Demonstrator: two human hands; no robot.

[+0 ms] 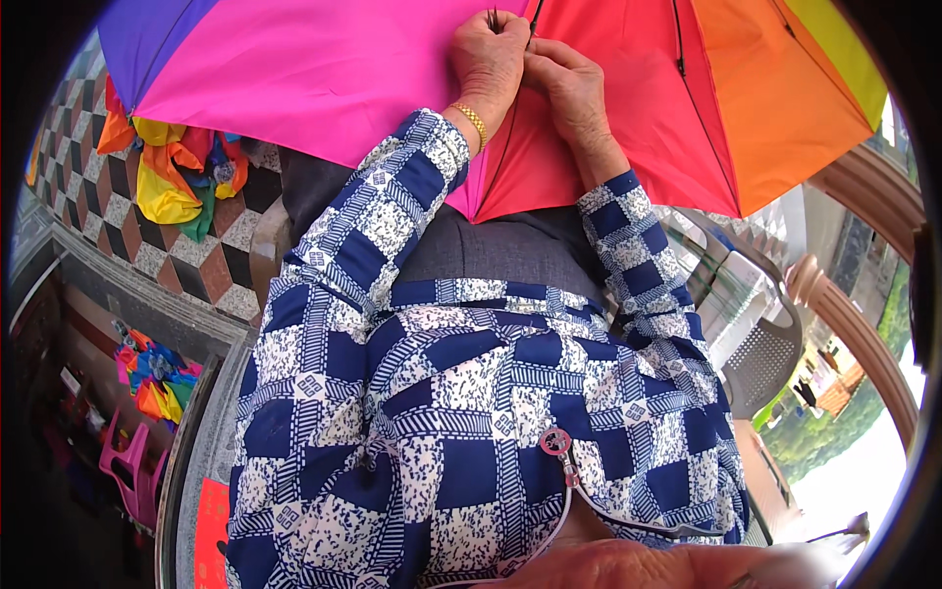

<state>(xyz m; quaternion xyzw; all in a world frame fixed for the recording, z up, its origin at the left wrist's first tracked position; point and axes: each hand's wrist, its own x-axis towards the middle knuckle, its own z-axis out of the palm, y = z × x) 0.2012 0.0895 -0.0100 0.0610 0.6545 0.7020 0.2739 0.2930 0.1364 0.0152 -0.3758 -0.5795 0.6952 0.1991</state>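
Observation:
A multicoloured umbrella [628, 128] lies spread over my lap, its thin black ribs [679, 49] showing on the upturned side. Both hands meet at the seam between the pink panel [324, 69] and the red panel. My left hand [486, 64], with a gold band at the wrist, is closed in a pinch; a small dark pointed thing [494, 20] sticks up between its fingers. Close against it, my right hand [569, 93] pinches the umbrella rib [535, 18] at that seam. The fingertips partly hide the spot where they work.
Bunched colourful fabric [177, 177] lies on the patterned tile floor [196, 255] at the left. Lower left are a pink plastic stool [135, 466] and another bright fabric heap [157, 373]. A grey perforated chair [760, 363] and brown railing posts [854, 329] stand at the right.

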